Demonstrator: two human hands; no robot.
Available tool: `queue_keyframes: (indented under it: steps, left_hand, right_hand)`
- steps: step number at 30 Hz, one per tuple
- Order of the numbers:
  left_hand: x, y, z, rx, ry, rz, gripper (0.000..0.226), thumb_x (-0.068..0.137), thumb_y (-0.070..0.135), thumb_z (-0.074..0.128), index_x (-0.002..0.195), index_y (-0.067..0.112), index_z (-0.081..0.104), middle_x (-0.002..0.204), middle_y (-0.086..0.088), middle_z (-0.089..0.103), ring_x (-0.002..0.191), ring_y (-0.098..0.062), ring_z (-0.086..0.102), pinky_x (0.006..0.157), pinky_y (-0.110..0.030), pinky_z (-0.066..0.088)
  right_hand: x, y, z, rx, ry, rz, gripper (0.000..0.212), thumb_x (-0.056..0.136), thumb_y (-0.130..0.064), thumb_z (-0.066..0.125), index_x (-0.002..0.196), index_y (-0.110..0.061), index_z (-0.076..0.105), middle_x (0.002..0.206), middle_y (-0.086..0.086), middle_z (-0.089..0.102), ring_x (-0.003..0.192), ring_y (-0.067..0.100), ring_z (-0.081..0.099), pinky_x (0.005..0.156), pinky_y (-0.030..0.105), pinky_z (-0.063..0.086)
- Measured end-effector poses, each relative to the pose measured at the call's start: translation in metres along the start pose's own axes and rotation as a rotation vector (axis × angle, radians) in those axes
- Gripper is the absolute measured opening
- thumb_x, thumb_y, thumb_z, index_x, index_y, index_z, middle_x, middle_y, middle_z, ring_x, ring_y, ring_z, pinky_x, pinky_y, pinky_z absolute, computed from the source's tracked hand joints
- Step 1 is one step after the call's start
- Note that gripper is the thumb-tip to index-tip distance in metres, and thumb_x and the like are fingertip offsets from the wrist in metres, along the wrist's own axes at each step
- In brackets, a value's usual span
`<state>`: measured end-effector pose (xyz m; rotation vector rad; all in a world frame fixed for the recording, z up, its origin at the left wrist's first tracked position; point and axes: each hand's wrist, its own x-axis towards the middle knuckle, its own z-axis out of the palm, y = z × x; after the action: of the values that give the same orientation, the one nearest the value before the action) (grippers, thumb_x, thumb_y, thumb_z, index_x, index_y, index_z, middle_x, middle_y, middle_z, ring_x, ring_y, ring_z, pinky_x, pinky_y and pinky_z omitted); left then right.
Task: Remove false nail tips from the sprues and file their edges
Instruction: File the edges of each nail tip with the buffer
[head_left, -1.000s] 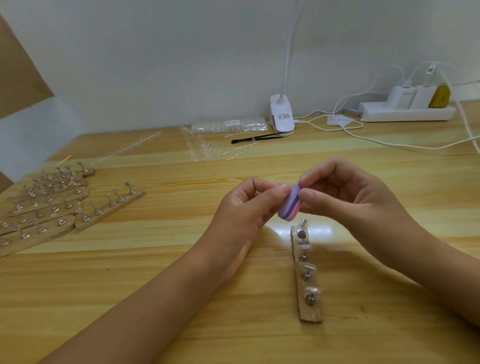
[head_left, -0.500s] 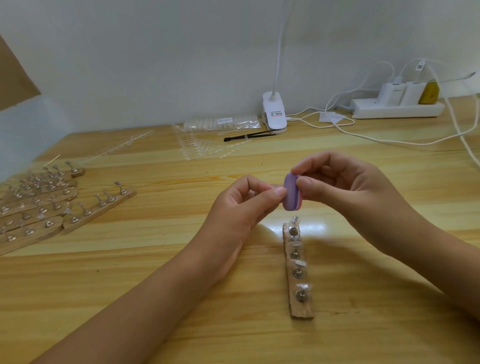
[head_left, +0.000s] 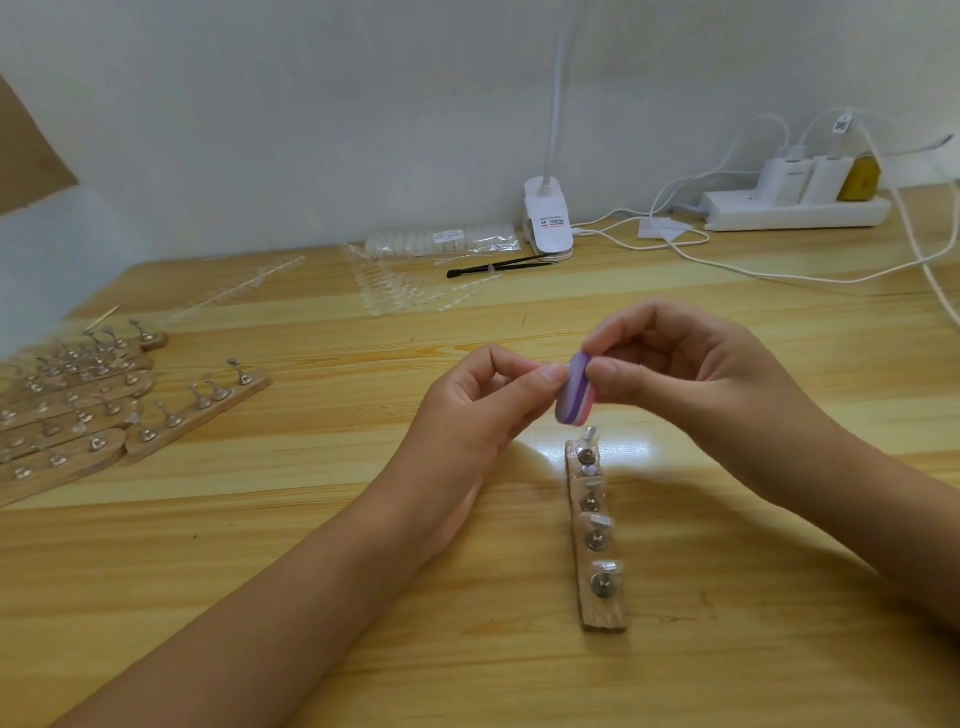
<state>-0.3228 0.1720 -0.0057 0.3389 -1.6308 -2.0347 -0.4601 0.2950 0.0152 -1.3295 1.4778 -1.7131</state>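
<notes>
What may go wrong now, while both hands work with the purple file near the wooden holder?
Whatever the left hand pinches is too small to see; it might slip against the purple file in the right hand and drop. A lowered wrist might knock clear tips off the wooden holder.

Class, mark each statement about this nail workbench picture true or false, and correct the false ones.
1. The right hand pinches the purple and pink file block. True.
2. The left hand lies flat on the table. False: it is raised, fingertips pinched beside the block.
3. The power strip sits at the table's far left. False: it lies far right, by the wall.
4. A wooden strip of metal holders lies just nearer the person than the hands. True.
5. Several more wooden strips lie on the left. True.
</notes>
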Motion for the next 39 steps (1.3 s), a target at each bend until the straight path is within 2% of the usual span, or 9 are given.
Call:
queue_keyframes:
  steps: [7,10,14,18,23,29,32,35,39]
  left_hand:
    - [0.0,-0.001,-0.001,0.02,0.009,0.0,0.016,0.079,0.023,0.072,0.065,0.031,0.069,0.083,0.002,0.074,0.087,-0.007,0.07,0.084,-0.017,0.051]
    - [0.001,-0.001,-0.001,0.022,0.02,0.002,0.017,0.079,0.024,0.073,0.065,0.031,0.069,0.082,0.005,0.073,0.088,-0.006,0.069,0.084,-0.017,0.051]
    - [0.001,-0.002,-0.003,0.014,0.029,0.012,0.017,0.081,0.023,0.072,0.066,0.03,0.068,0.083,0.002,0.074,0.087,-0.01,0.07,0.084,-0.018,0.051]
    - [0.002,-0.002,-0.002,0.001,0.018,0.0,0.018,0.08,0.023,0.073,0.065,0.031,0.068,0.088,0.003,0.075,0.093,-0.007,0.07,0.085,-0.017,0.051]
    - [0.001,-0.002,-0.003,-0.044,0.039,-0.016,0.013,0.076,0.026,0.077,0.073,0.022,0.065,0.082,-0.001,0.073,0.08,-0.01,0.07,0.076,-0.017,0.053]
    - [0.005,0.012,-0.016,-0.029,0.06,-0.042,0.006,0.076,0.029,0.079,0.077,0.024,0.077,0.109,-0.008,0.075,0.095,-0.008,0.07,0.082,-0.016,0.053]
    - [0.005,0.015,-0.021,0.14,0.02,-0.058,0.009,0.076,0.037,0.077,0.08,0.03,0.078,0.102,0.002,0.076,0.094,-0.001,0.067,0.087,-0.021,0.049]
    - [0.001,0.019,-0.021,0.348,-0.096,-0.065,0.007,0.076,0.043,0.074,0.075,0.036,0.074,0.084,0.015,0.073,0.073,0.01,0.06,0.079,-0.018,0.044]
    - [0.001,0.024,-0.02,0.475,-0.214,-0.098,0.007,0.077,0.037,0.077,0.075,0.031,0.073,0.079,0.013,0.071,0.072,0.002,0.062,0.07,-0.009,0.047]
  right_hand:
    - [0.0,0.0,0.0,-0.038,-0.009,0.012,0.025,0.075,-0.021,0.07,0.097,-0.008,0.065,0.09,0.008,0.073,0.088,0.021,0.072,0.081,0.026,0.057]
    - [0.0,0.0,0.001,0.018,0.09,-0.033,0.023,0.075,-0.021,0.069,0.094,-0.01,0.065,0.086,0.005,0.072,0.084,0.017,0.071,0.079,0.026,0.057]
    - [-0.002,0.003,0.006,-0.006,0.023,0.017,0.028,0.074,-0.019,0.07,0.096,-0.003,0.063,0.091,0.015,0.071,0.087,0.024,0.071,0.081,0.027,0.057]
    - [0.0,-0.001,0.002,0.092,0.108,-0.018,0.023,0.075,-0.019,0.069,0.095,-0.008,0.064,0.086,0.006,0.072,0.084,0.018,0.071,0.078,0.024,0.057]
    - [-0.004,0.01,0.012,0.019,-0.03,0.078,0.023,0.08,-0.013,0.068,0.097,0.0,0.06,0.094,0.018,0.073,0.092,0.029,0.072,0.087,0.037,0.058]
    - [0.002,0.001,-0.006,0.171,0.073,0.023,0.022,0.075,-0.021,0.07,0.094,-0.01,0.065,0.083,0.001,0.072,0.084,0.016,0.073,0.08,0.022,0.056]
    - [0.009,0.004,-0.02,0.244,0.146,0.039,0.015,0.079,-0.018,0.069,0.093,-0.013,0.066,0.079,-0.002,0.07,0.083,0.013,0.071,0.081,0.022,0.056]
    - [0.012,0.009,-0.025,0.256,0.174,0.071,0.015,0.08,-0.016,0.068,0.094,-0.012,0.065,0.077,-0.003,0.07,0.082,0.012,0.071,0.079,0.021,0.055]
    - [0.012,0.012,-0.027,0.237,0.146,0.083,0.014,0.08,-0.017,0.069,0.093,-0.013,0.067,0.081,-0.001,0.071,0.084,0.013,0.071,0.078,0.021,0.056]
